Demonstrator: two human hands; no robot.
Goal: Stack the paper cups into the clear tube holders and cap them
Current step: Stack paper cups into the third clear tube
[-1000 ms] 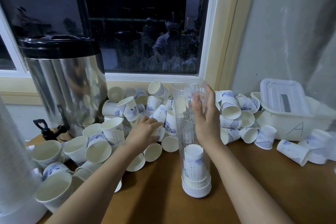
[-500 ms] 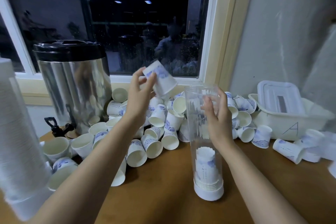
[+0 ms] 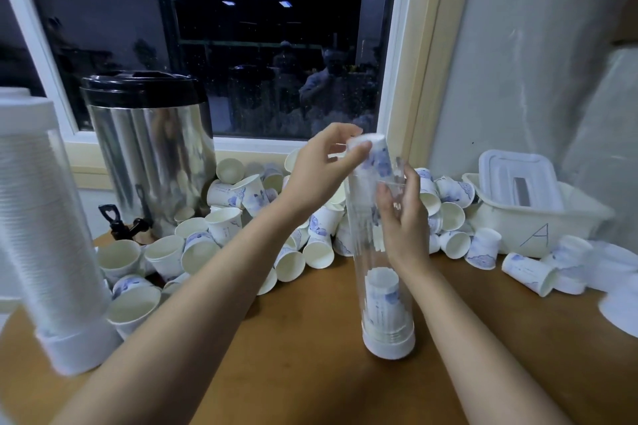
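Note:
A clear tube holder (image 3: 383, 266) with a white base stands upright on the wooden table, with a short stack of upturned paper cups (image 3: 383, 297) at its bottom. My right hand (image 3: 402, 217) grips the tube's upper part. My left hand (image 3: 322, 166) pinches a white paper cup with blue print (image 3: 374, 157), upside down, its mouth partly inside the tube's open top. A heap of loose paper cups (image 3: 224, 228) lies behind and to the left.
A steel drinks urn (image 3: 152, 155) with a black lid stands at the back left. A filled tube of cups (image 3: 45, 238) with a white cap stands at the near left. A white lidded tub (image 3: 531, 210) marked A sits at the right, loose cups around it.
My left hand picked a cup from the heap, lifted it and carried it right to the tube's top. My right hand stayed on the tube.

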